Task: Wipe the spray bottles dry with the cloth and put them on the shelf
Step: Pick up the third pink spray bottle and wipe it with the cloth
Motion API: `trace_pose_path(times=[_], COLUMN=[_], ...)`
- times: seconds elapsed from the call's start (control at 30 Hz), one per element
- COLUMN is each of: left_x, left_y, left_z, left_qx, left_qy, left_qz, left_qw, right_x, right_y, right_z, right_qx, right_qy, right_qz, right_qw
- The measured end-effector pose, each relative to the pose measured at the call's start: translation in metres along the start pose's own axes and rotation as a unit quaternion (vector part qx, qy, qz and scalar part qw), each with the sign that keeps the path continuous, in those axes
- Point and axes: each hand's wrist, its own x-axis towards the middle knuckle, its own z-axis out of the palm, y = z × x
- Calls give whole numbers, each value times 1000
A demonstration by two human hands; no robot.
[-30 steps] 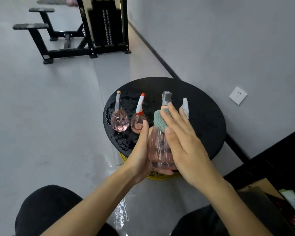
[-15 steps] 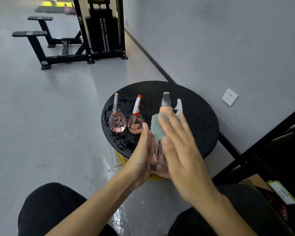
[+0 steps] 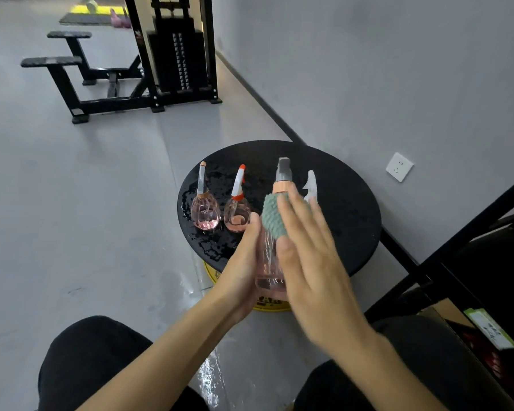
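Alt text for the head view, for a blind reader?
The left hand holds a pink spray bottle upright while the right hand presses a green cloth against its shoulder. Behind, a beige-tipped bottle, an orange-tipped bottle and a white sprayer stand on a wet black table.

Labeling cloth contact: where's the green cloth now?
Head view, centre: the green cloth lies under the right hand, against the pink bottle that the left hand holds.

floor: grey floor [image 3: 72, 203] | wall: grey wall [image 3: 398, 69] | black weight machine [image 3: 175, 54] | wall socket [image 3: 399, 167]
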Motion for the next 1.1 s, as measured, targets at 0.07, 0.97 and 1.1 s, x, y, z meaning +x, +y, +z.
trace_pose_path(times=[0.07, 0.97, 1.1], left_x=[-1, -8, -12], left_y=[-4, -4, -11], left_z=[2, -9, -4], left_qx=[5, 6, -7], left_qy=[7, 75, 53], left_qz=[0, 25, 13], left_qw=[1000, 997, 998], right_x=[18, -12, 15], right_y=[4, -6, 1], right_z=[-4, 25, 13], right_qx=[27, -48, 19], right_qy=[14, -1, 14], right_qz=[26, -14, 24], right_qw=[999, 999, 999])
